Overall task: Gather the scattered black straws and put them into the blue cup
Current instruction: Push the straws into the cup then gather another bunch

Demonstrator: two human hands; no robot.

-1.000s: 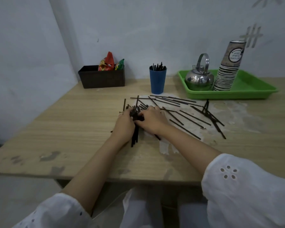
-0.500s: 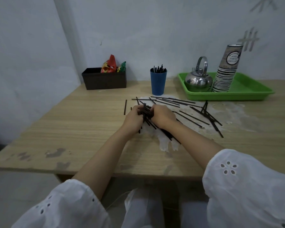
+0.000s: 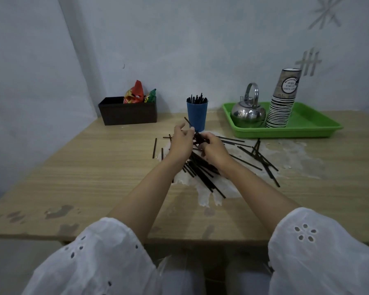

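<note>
The blue cup (image 3: 196, 114) stands upright at the back of the wooden table (image 3: 77, 167) with several black straws sticking out of it. Just in front of it, my right hand (image 3: 213, 149) grips a bundle of black straws (image 3: 202, 170) that slants down toward me. My left hand (image 3: 180, 141) is beside it, fingers partly spread, touching the top of the bundle, with one straw poking up past its fingers. Loose black straws (image 3: 262, 158) lie scattered on the table to the right, and a couple (image 3: 155, 147) lie to the left.
A green tray (image 3: 307, 128) at the back right carries a steel kettle (image 3: 248, 111) and a stack of paper cups (image 3: 282, 103). A dark box (image 3: 127, 111) with coloured packets stands at the back left. A worn whitish patch (image 3: 294, 154) marks the tabletop.
Both hands have lifted the gathered bundle off the table and moved it away from me toward the blue cup. The left hand has loosened its fingers.
</note>
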